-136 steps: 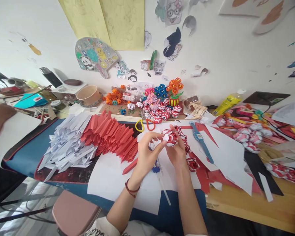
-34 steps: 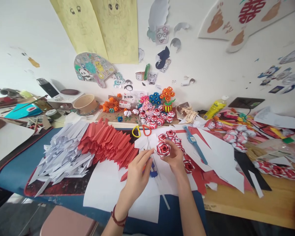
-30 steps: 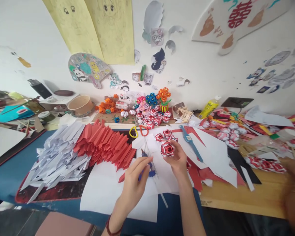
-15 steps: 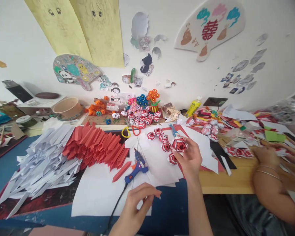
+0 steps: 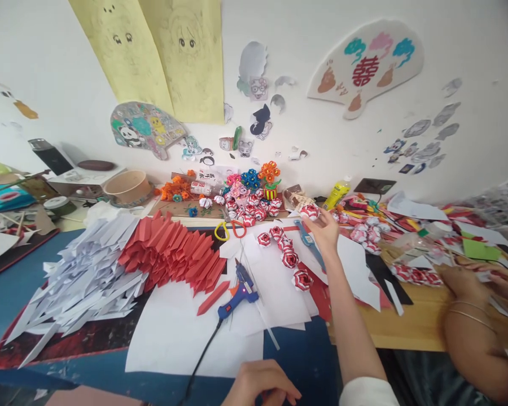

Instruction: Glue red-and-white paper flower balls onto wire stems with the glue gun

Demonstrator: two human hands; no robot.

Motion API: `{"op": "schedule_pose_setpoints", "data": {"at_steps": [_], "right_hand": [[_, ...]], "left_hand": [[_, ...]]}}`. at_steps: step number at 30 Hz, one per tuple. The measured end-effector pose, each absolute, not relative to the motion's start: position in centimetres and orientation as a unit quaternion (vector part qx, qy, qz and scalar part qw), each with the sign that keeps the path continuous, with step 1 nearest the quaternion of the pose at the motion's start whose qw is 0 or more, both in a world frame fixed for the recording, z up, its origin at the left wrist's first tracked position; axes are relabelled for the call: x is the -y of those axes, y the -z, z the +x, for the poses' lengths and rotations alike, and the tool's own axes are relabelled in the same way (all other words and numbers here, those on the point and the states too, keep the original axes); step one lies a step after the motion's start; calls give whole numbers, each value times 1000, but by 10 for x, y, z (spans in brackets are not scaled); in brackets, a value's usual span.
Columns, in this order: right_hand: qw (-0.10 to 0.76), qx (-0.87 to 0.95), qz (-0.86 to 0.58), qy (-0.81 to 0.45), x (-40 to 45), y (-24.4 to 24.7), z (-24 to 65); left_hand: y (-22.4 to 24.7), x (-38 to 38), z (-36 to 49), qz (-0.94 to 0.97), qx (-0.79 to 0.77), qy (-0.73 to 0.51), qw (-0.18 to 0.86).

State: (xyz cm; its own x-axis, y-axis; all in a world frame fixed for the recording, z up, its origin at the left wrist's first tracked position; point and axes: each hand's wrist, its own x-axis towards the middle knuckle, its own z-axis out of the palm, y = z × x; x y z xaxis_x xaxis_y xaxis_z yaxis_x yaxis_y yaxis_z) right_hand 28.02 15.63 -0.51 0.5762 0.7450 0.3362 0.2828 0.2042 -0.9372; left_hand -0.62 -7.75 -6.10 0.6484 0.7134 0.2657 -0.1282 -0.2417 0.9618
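Note:
In my right hand (image 5: 327, 234) a red-and-white folded paper flower (image 5: 310, 211) is held by the fingertips, raised near the back of the table. My left hand (image 5: 262, 386) is low at the bottom edge, fingers loosely bent and apart, partly cut off by the frame, with nothing visible in it. Between the hands lie several similar paper flowers (image 5: 289, 259) in a line on white paper sheets (image 5: 186, 332). A blue hot glue gun (image 5: 241, 290) rests there with its light on. Close by lies a thin clear stick (image 5: 268, 330).
To the left are piles of folded white paper strips (image 5: 93, 270) and red paper strips (image 5: 169, 248). Yellow-and-red-handled scissors (image 5: 231, 230) lie behind the glue gun. More finished flowers (image 5: 256, 208) stand along the wall. At right, another person's hands (image 5: 469, 282) work over the wooden table.
My right hand has moved up and away with the flower. My left hand has dropped toward the bottom edge, and the clear stick now shows on the paper. The view has shifted slightly.

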Motion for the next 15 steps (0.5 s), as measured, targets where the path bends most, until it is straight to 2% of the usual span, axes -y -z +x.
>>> {"op": "schedule_pose_setpoints", "data": {"at_steps": [7,15], "right_hand": [[624,441,-611,-208,-190,7,291],[589,467,-604,-264,-203,28,288]], "left_hand": [[57,67,-1,729,-219,-373,531],[56,60,4,712,-239,-365,550]]}}
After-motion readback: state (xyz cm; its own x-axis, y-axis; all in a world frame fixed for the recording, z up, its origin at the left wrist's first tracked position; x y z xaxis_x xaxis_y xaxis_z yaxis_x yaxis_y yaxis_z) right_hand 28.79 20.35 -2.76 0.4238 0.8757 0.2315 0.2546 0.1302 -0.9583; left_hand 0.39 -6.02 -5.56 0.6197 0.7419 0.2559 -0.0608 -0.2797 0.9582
